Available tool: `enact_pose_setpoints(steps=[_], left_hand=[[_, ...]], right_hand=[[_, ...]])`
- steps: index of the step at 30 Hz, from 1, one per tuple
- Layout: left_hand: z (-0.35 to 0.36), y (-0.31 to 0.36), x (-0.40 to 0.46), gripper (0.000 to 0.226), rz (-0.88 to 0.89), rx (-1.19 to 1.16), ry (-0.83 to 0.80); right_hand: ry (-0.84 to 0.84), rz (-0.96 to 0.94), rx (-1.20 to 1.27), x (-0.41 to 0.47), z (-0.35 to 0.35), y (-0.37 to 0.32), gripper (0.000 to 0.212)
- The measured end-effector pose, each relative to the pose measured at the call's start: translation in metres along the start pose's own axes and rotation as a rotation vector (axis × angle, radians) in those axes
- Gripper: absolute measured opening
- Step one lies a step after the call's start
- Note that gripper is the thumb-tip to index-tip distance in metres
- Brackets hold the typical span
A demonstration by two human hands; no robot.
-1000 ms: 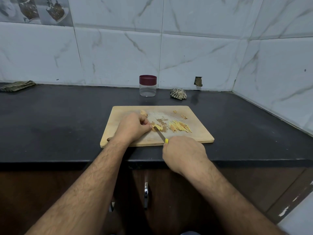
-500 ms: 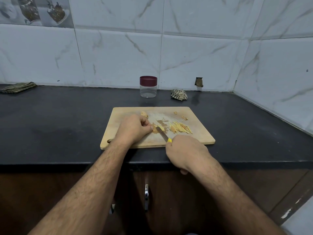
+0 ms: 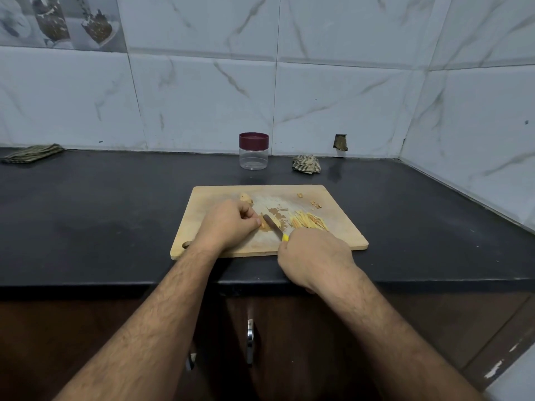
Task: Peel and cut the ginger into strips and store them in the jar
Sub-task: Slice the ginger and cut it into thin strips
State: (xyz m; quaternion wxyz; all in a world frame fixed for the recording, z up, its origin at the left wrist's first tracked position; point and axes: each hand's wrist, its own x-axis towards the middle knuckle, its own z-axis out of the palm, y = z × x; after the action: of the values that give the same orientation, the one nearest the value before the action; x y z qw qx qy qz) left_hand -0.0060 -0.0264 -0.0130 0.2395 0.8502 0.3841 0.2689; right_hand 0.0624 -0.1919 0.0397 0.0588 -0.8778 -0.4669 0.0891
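A wooden cutting board [image 3: 341, 235] lies on the black counter. My left hand [image 3: 228, 224] pinches a small piece of ginger [image 3: 264, 225] against the board. My right hand [image 3: 314, 257] grips a yellow-handled knife [image 3: 273, 227], its blade resting on that piece. A pile of cut ginger strips [image 3: 308, 222] lies to the right of the blade. Another ginger chunk [image 3: 246, 197] sits behind my left hand. Brown peel scraps [image 3: 276, 212] are scattered mid-board. The clear jar [image 3: 254, 151] with a maroon lid stands closed behind the board near the wall.
A crumpled cloth [image 3: 307, 164] lies right of the jar, and a folded cloth [image 3: 33, 153] sits at the far left by the wall. Small ginger bits [image 3: 315, 204] lie near the board's back right. The tiled wall turns a corner on the right.
My right hand has slid the knife forward and back across the ginger piece in a cutting stroke. My left hand has stayed on the ginger.
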Motion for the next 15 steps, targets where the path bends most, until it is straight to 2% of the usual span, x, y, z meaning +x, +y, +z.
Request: enact_pose_setpoints(steps=[3, 15], left_hand=[[-0.0003, -0.0009, 0.0001, 0.013, -0.011, -0.019, 0.002], [-0.0004, -0.0015, 0.0014, 0.012, -0.022, -0.019, -0.019]], right_hand=[[0.004, -0.002, 0.008, 0.0019, 0.0031, -0.0028, 0.028], [-0.007, -0.015, -0.024, 0.0069, 0.0063, -0.0064, 0.032]])
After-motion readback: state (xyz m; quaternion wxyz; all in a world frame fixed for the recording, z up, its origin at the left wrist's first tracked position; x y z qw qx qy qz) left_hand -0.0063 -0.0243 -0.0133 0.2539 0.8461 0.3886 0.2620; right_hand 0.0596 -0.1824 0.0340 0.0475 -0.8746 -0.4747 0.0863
